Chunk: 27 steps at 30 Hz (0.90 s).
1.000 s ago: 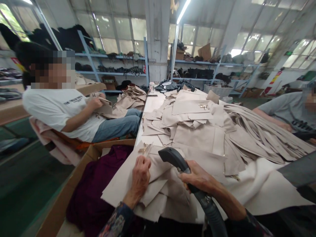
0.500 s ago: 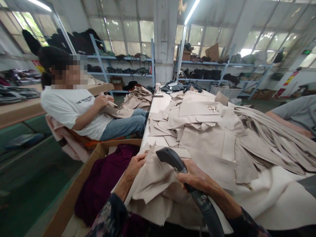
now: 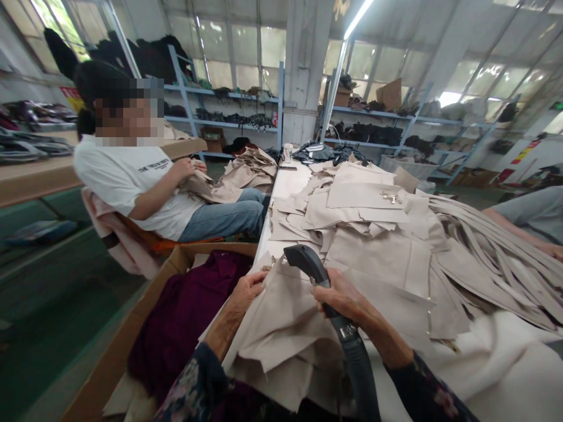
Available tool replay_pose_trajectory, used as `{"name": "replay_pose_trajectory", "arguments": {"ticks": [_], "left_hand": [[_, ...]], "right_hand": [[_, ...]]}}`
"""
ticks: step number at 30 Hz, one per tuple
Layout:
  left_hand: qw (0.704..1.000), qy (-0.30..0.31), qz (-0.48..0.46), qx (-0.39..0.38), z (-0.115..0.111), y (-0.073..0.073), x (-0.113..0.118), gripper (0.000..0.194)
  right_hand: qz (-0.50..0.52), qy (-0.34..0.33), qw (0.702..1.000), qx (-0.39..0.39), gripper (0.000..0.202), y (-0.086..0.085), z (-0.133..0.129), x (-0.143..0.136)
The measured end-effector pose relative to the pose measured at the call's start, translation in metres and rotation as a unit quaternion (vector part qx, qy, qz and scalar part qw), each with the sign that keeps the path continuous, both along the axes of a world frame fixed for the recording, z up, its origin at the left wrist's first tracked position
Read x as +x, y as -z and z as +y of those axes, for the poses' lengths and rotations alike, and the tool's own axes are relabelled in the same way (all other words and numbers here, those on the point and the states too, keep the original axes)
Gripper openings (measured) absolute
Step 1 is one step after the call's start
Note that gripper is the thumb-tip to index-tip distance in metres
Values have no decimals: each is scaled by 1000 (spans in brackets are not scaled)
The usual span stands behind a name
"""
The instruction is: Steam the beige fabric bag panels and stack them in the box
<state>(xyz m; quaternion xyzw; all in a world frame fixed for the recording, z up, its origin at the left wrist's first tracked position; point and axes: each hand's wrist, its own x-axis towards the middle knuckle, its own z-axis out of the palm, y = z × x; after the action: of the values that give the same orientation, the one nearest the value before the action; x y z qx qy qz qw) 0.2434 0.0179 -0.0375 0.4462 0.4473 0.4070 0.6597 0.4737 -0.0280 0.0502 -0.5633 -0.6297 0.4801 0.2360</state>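
Offering the beige cloth (image 3: 281,328) to the black nozzle (image 3: 304,261) looks like the step in hand; the next move seems to call for a steady edge. The cloth lies at lower centre, between the hands: the left hand (image 3: 243,294), fingers nearly together, pinches its left edge; the right hand (image 3: 341,295) curls closed round the nozzle. Purple fabric (image 3: 189,328) fills a box (image 3: 160,284) at lower left.

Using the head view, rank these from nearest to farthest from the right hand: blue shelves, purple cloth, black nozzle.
1. Black nozzle: gripped in the right hand.
2. Purple cloth: off to the left, in the cardboard box.
3. Blue shelves: at the back, beyond the table.
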Motion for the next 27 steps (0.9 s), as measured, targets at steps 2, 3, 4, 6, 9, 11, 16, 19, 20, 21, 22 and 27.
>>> {"name": "replay_pose_trajectory", "arguments": {"ticks": [2,3,4,6,9,11,16,19,20,21,22,27], "left_hand": [[1000,5,-6,-1,-1,-2,0,49],[1000,6,-8,0,-1,-2,0,49],[1000,5,-10,3,-1,-2,0,49],[1000,1,-9,9,-1,-1,-1,49],[1000,-2,-4,14,0,3,-2,49],[1000,-17,0,22,0,5,-2,49],[999,-31,2,31,1,9,-2,65],[999,-24,3,37,1,9,-2,67],[999,-23,6,40,1,8,-2,66],[999,-21,11,43,1,8,-3,66],[999,-21,17,46,1,7,-3,66],[998,-27,38,51,0,7,-5,66]], "right_hand": [[-2,0,1000,5,11,-4,-3,6],[0,-8,1000,1,11,-5,-6,8],[3,-17,1000,-4,11,-5,-9,8],[3,-36,999,-21,10,-3,-15,7],[-3,-47,998,-36,9,5,-16,-4],[-3,-45,998,-33,8,10,-10,-13],[-7,6,1000,5,4,7,8,-15],[-9,21,1000,5,8,-3,4,-4],[-7,18,1000,0,8,-6,0,0],[-3,13,1000,-7,9,-8,-5,3],[4,8,1000,-14,8,-9,-10,6],[29,11,999,-42,8,-9,-37,21]]}}
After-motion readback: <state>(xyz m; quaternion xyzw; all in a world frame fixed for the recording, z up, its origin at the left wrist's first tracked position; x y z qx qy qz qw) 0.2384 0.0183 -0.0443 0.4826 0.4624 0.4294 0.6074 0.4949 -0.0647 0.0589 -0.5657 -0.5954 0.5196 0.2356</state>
